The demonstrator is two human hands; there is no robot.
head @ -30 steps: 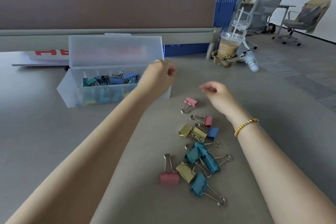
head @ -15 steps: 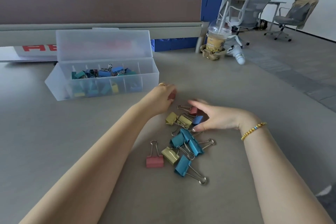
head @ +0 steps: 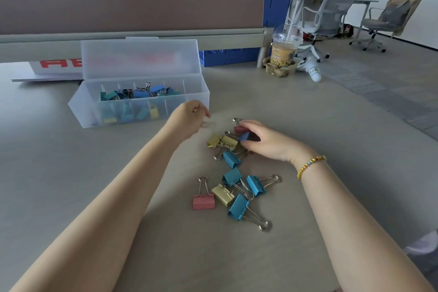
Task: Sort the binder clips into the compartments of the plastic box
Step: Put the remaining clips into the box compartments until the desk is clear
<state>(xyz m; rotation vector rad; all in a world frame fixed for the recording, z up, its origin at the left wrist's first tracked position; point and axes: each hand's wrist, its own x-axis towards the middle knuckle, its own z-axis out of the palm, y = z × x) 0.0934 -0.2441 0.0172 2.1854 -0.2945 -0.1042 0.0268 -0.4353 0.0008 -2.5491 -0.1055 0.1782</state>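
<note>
Plastic box [head: 83, 111] open, lid upright, clips inside; loose binder clips [head: 233, 182] scattered nearby on floor.

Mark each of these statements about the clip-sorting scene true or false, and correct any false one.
1. The plastic box has its lid open. True.
2. The right hand rests empty on the table. False: it holds a blue clip at the pile.
3. A pink clip lies at the near left of the pile. True.
4. The box holds no clips yet. False: several lie in its compartments.
5. The iced drink stands left of the box. False: it stands to the right, farther back.
</note>
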